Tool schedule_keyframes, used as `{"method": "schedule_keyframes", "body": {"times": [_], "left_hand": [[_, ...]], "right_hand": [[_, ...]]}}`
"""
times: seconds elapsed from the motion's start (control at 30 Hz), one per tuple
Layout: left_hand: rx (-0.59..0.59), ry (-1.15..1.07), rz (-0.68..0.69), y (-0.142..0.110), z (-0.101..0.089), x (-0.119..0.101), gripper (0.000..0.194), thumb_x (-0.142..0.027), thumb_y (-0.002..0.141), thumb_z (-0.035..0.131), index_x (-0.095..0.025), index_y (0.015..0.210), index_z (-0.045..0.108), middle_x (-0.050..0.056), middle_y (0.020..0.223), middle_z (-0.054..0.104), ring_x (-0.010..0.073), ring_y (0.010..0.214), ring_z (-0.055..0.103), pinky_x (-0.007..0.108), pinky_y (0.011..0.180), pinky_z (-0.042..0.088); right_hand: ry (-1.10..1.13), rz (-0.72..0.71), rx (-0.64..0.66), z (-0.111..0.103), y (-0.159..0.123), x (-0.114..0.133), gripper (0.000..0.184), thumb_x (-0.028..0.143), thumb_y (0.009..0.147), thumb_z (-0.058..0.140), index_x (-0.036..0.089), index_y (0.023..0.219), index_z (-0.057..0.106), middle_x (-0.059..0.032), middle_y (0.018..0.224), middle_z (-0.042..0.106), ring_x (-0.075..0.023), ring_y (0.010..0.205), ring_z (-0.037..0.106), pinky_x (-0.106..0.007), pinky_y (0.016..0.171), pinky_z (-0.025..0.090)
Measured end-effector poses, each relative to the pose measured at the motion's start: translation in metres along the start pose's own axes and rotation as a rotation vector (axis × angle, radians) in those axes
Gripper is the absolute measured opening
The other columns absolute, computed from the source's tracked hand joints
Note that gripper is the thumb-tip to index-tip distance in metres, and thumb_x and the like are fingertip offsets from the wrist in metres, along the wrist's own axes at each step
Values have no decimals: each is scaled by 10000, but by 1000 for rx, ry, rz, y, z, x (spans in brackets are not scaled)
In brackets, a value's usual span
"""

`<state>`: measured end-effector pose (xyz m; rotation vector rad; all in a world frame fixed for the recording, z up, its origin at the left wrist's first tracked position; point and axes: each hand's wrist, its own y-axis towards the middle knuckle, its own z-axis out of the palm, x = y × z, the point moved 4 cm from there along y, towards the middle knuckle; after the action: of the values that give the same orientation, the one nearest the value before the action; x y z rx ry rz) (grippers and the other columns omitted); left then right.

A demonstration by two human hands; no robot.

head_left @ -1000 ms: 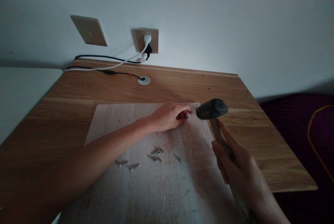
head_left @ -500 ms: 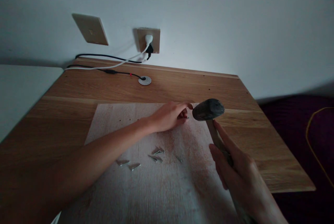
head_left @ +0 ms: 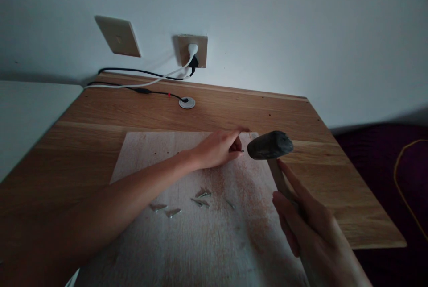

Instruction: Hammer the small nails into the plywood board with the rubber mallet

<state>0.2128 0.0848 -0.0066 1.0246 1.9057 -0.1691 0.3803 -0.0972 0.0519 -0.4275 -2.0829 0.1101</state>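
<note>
Head view: the hammer (head_left: 270,145) is raised over the pale board (head_left: 160,242), its handle gripped in the right hand (head_left: 310,229). Beside its head, the left hand (head_left: 219,148) pinches a small nail (head_left: 242,151) (only the tip shows) near the board's far edge. Loose nails (head_left: 200,197) lie nearer on the board, which rests on the wooden counter (head_left: 334,166); cables (head_left: 143,84) run behind.

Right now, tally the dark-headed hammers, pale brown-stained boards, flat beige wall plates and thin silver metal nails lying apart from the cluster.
Dark-headed hammer: 1
Pale brown-stained board: 1
Flat beige wall plates: 2
Thin silver metal nails outside the cluster: 3
Total: 7
</note>
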Motion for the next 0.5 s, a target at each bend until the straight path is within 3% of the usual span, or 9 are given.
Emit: {"method": "schedule_keyframes", "body": {"times": [0.13, 0.3, 0.5], "left_hand": [[9, 13, -14, 2, -1, -4, 567, -91, 921, 697, -188, 1461, 553, 35, 997, 804, 176, 868, 751, 280, 764, 543], [0, 37, 10, 3, 0, -5, 543, -82, 912, 679, -176, 1435, 566, 33, 965, 805, 169, 831, 752, 266, 740, 528], [10, 56, 31, 3, 0, -5, 494, -70, 920, 682, -184, 1391, 582, 26, 963, 803, 162, 817, 747, 270, 744, 530]], "right_hand": [[-40, 13, -36, -4, 3, -16, 722, 574, 1074, 556, 352, 1739, 382, 102, 454, 450, -153, 350, 437, -259, 363, 384], [-223, -227, -5, -4, 17, -34, 671, 509, 1104, 516, 245, 1718, 445, 115, 398, 418, -139, 269, 410, -233, 316, 362], [-302, -253, 32, -5, 30, -13, 688, 435, 1092, 463, 160, 1722, 423, 100, 381, 469, -167, 254, 482, -260, 330, 400]]}}
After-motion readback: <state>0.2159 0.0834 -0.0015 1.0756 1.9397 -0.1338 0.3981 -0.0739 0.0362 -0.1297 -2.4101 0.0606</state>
